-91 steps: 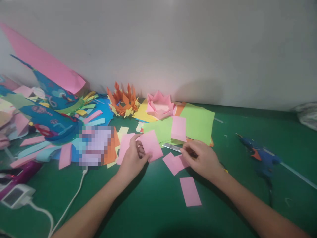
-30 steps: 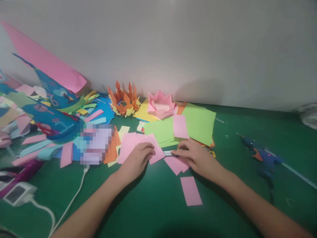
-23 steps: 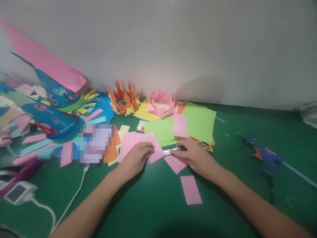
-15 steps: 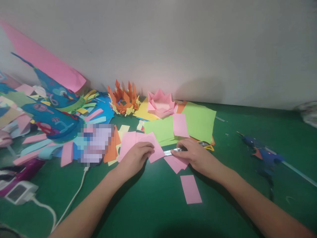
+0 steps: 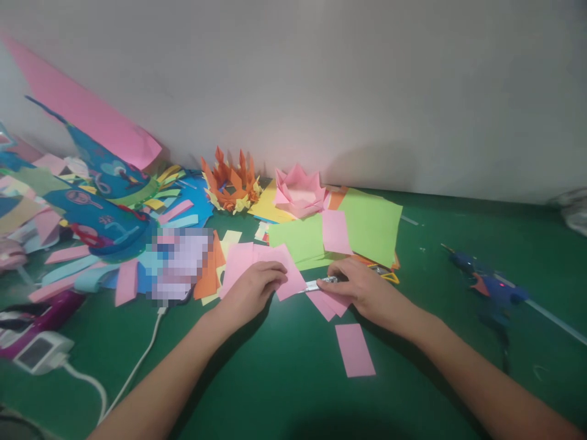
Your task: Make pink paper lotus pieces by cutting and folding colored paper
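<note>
My left hand is closed on a pink paper sheet, the fingertips pinching its near edge. My right hand grips a slim silver utility knife, its thin tip pointing left at the sheet's lower right corner. Several small pink paper pieces lie fanned under the knife and right hand. More pink paper lies behind my left hand. One pink rectangle lies alone nearer to me, and another pink piece rests on green paper.
An orange paper crown and a pink paper crown stand by the wall. At left are blue cone hats, a phone and a white cable. A blue glue gun lies right. Something yellow-edged shows behind my right hand.
The knife has turned slightly, and its thin tip now shows beside the pink sheet's corner. Both hands stay in nearly the same place. The whole view has shifted a little.
</note>
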